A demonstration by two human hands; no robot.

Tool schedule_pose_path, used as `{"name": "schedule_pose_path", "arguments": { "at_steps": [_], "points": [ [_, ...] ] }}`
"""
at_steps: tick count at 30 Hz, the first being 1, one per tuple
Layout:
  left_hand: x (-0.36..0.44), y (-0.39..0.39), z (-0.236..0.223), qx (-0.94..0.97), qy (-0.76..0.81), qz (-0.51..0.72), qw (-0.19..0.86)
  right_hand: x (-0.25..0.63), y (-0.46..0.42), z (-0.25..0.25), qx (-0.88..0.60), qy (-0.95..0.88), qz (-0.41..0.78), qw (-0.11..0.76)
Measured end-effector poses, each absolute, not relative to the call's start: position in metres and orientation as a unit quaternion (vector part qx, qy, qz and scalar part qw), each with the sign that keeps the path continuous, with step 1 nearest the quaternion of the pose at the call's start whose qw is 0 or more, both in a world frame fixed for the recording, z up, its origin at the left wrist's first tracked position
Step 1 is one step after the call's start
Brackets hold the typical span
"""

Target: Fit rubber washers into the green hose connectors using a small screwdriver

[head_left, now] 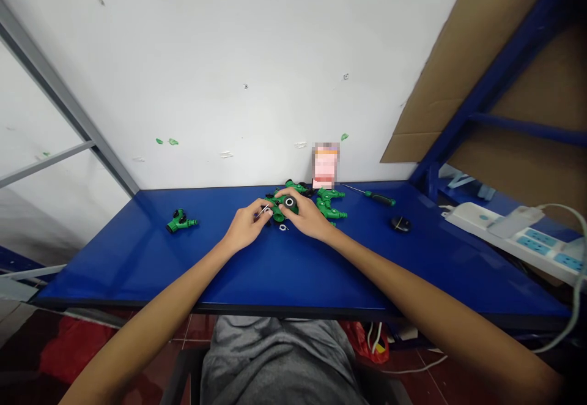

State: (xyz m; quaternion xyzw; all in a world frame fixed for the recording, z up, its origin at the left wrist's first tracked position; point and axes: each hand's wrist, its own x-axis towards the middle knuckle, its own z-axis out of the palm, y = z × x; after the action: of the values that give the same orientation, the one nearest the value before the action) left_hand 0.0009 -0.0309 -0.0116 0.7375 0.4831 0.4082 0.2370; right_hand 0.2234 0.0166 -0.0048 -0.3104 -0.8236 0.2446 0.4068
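Observation:
At the middle of the blue table, my left hand (244, 226) is closed on a thin metal piece (262, 211), too small to name with certainty. Close beside it, my right hand (306, 214) has its fingers around a dark round fitting (289, 202) with a white ring on its end. Green plastic hose-connector parts (278, 216) lie under and between my hands, partly hidden by the fingers. Just in front of them rests a small white ring (284, 227).
Green Y-shaped hose connectors (331, 212) lie right of my hands, and another connector (181, 221) sits at left. A green-handled screwdriver (380, 198) and a black round object (400, 224) are on the right. A power strip (509, 234) runs along the right edge.

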Motion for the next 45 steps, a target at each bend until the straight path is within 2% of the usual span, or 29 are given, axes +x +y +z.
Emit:
{"name": "schedule_pose_path", "arguments": {
  "at_steps": [4,8,10,15,21,26,30,35,38,45],
  "points": [
    [0.004,-0.033,-0.01,0.696,0.475,0.451,0.294,0.223,0.01,-0.005,-0.278,-0.858,0.181,0.393],
    [0.005,-0.033,-0.011,0.675,0.46,0.477,0.324,0.225,0.004,0.002,-0.282,-0.91,0.051,0.3],
    [0.005,-0.03,-0.013,0.666,0.45,0.491,0.336,0.227,0.002,0.006,-0.278,-0.922,0.022,0.267],
    [0.005,-0.025,-0.017,0.636,0.443,0.517,0.363,0.228,0.002,0.008,-0.262,-0.915,0.084,0.296],
    [0.006,-0.029,-0.014,0.654,0.463,0.513,0.308,0.225,0.002,0.002,-0.28,-0.904,0.119,0.301],
    [0.006,-0.031,-0.011,0.661,0.445,0.513,0.319,0.221,0.002,-0.001,-0.264,-0.885,0.178,0.34],
    [0.006,-0.035,-0.007,0.656,0.469,0.507,0.305,0.217,0.001,0.001,-0.279,-0.839,0.271,0.381],
    [0.01,-0.044,-0.002,0.68,0.486,0.512,0.198,0.212,0.002,0.0,-0.293,-0.746,0.445,0.4],
    [0.012,-0.047,0.0,0.683,0.484,0.526,0.151,0.21,0.003,-0.002,-0.291,-0.708,0.508,0.394],
    [0.013,-0.049,0.002,0.69,0.484,0.525,0.119,0.207,0.001,-0.002,-0.299,-0.726,0.467,0.407]
  ]
}}
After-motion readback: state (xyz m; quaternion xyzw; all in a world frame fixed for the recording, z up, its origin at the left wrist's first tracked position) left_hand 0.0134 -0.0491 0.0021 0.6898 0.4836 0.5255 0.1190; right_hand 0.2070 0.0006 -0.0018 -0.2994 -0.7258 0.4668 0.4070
